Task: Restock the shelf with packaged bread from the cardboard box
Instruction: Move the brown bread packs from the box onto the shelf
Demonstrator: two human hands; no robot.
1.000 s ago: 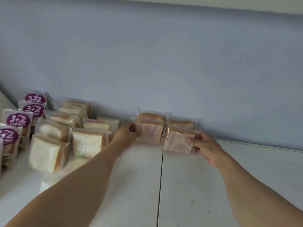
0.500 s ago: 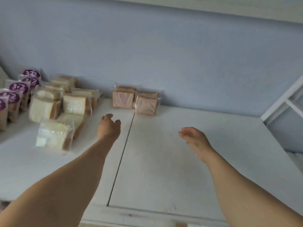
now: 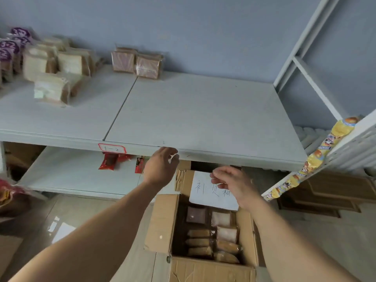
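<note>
As both arms reach down from the shelf (image 3: pixel 203 119) toward the cardboard box (image 3: pixel 162 224) on the floor, neither grip holds anything: the left hand (image 3: pixel 160 169) hangs with fingers loosely curled and empty, just below the shelf's front edge, and the right hand (image 3: pixel 232 184) hovers, fingers relaxed, above the box's far flap and its handwritten paper sheet (image 3: pixel 205 196). Beyond and above both hands, the wide white shelf carries two pink-tinted bread packs (image 3: pixel 138 63) standing against the blue wall, well apart from either grip, with white sliced-bread packs (image 3: pixel 55 74) far off to the left hand's outer side. Below and nearer than the right hand, the open box shows packaged bread (image 3: pixel 212 237) packed in rows: pale and pinkish square packs under the paper, golden loaves on edge closer in. The packs look light, soft and easily crushed, and their clear film is probably slick, so the judgement is to take each by its two flat faces or its firmer crust edges, squeezing gently, not by the crimped seal. The top packs nearest the right grip look the easiest to lift first. Most of the shelf is unfilled, so the restocking appears to be at an early stage
</note>
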